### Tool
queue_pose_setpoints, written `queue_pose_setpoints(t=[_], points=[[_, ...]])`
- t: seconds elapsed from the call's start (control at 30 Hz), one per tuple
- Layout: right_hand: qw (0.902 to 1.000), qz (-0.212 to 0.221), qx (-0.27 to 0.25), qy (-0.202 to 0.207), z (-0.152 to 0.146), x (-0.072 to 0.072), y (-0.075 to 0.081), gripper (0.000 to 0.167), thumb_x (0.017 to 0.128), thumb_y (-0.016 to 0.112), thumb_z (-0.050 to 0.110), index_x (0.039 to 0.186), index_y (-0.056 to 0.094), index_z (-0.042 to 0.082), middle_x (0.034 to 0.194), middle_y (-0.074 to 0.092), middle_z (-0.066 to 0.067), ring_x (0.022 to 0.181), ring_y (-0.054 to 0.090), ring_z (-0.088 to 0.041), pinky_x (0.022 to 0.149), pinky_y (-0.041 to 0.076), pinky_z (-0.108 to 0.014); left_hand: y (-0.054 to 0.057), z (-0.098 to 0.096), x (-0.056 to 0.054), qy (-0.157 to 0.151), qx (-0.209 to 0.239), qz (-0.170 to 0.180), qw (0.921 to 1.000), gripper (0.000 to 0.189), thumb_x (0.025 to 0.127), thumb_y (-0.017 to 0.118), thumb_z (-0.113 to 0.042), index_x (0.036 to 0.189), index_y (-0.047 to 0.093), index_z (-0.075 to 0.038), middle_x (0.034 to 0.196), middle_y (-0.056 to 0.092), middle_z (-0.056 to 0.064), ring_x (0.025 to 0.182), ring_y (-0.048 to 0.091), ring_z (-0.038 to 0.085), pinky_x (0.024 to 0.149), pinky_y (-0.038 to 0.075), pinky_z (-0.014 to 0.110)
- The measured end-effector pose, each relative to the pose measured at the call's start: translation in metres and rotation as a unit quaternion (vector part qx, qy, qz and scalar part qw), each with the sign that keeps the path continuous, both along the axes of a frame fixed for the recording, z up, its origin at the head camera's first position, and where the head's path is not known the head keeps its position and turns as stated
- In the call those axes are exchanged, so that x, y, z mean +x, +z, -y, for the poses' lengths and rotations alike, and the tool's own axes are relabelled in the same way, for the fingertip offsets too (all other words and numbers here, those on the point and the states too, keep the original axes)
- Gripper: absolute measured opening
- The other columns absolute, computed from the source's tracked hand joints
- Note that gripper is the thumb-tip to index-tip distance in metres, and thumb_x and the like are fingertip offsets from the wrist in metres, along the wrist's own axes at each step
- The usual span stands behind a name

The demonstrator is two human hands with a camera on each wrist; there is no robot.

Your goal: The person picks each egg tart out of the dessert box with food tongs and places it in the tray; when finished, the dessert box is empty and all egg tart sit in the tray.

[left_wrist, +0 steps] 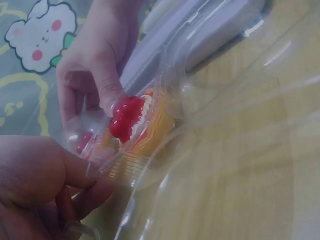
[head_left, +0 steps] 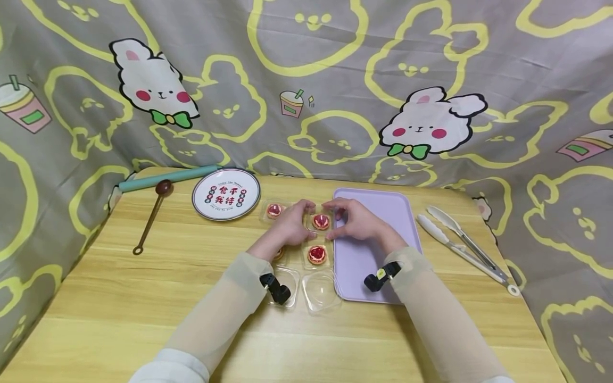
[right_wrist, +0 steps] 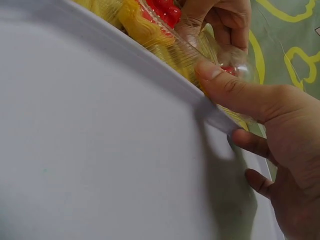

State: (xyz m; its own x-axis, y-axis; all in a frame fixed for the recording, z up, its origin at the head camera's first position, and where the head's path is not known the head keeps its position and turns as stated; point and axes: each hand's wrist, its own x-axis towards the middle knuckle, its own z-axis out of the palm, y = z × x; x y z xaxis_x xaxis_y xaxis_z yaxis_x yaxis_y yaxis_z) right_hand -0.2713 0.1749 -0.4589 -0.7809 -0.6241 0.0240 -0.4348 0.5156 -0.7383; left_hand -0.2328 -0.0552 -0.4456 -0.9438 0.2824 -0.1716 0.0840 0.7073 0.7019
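Several small red-topped tarts stand in clear plastic boxes at the table's middle. My left hand and right hand hold the back right plastic box from opposite sides, with a tart inside. A clear domed lid shows over it in the right wrist view. Nearer me, a second tart sits in a box with its lid folded open toward me. Left of my left hand is another boxed tart. My left wrist partly hides a further tart, whose lid also lies open.
A lilac tray lies under my right forearm, beside the boxes. Metal tongs rest farther right. At the back left are a round plate with red lettering, a teal rolling pin and a brown long-handled spoon.
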Motion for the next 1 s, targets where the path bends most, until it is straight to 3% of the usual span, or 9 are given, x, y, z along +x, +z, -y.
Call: queue_pose_setpoints(t=[0.3,0.57,0.8,1.0], points=[[0.9997,-0.019,-0.016,0.0,0.0012,0.0015,0.0003,0.082,0.07,0.102,0.017,0.143,0.064,0.004,0.136,0.065,-0.006,0.102,0.062,-0.023,0.093,0.052,-0.04,0.0047,0.0006,-0.0022,0.009,0.006,0.018,0.9998,0.067,0.081,0.092,-0.012,0.141,0.061,-0.006,0.137,0.065,0.008,0.134,0.056,0.03,0.118,0.04,0.042],[0.999,-0.04,-0.02,-0.01,0.001,0.0037,-0.0027,0.083,0.069,0.102,0.018,0.143,0.065,0.006,0.137,0.064,-0.005,0.104,0.061,-0.023,0.094,0.051,-0.041,0.0052,-0.0008,-0.0031,0.01,-0.002,0.02,0.9998,0.067,0.081,0.092,-0.013,0.14,0.062,-0.006,0.138,0.064,0.01,0.135,0.055,0.031,0.119,0.039,0.042],[0.998,-0.057,-0.021,-0.015,0.0009,0.006,-0.0024,0.082,0.07,0.102,0.018,0.143,0.065,0.007,0.136,0.064,-0.006,0.108,0.06,-0.023,0.097,0.05,-0.043,0.004,0.001,-0.0035,0.019,0.019,0.034,0.9991,0.067,0.082,0.092,-0.013,0.141,0.061,-0.006,0.141,0.061,0.016,0.136,0.053,0.034,0.118,0.04,0.046],[0.9989,-0.043,-0.005,-0.017,-0.0002,0.0053,-0.001,0.086,0.072,0.1,0.015,0.147,0.06,0.002,0.135,0.062,-0.008,0.111,0.06,-0.024,0.099,0.051,-0.042,0.0043,0.0023,-0.0018,0.003,0.02,0.021,0.9996,0.069,0.084,0.09,-0.014,0.145,0.057,-0.007,0.141,0.062,0.012,0.135,0.054,0.032,0.118,0.04,0.044]])
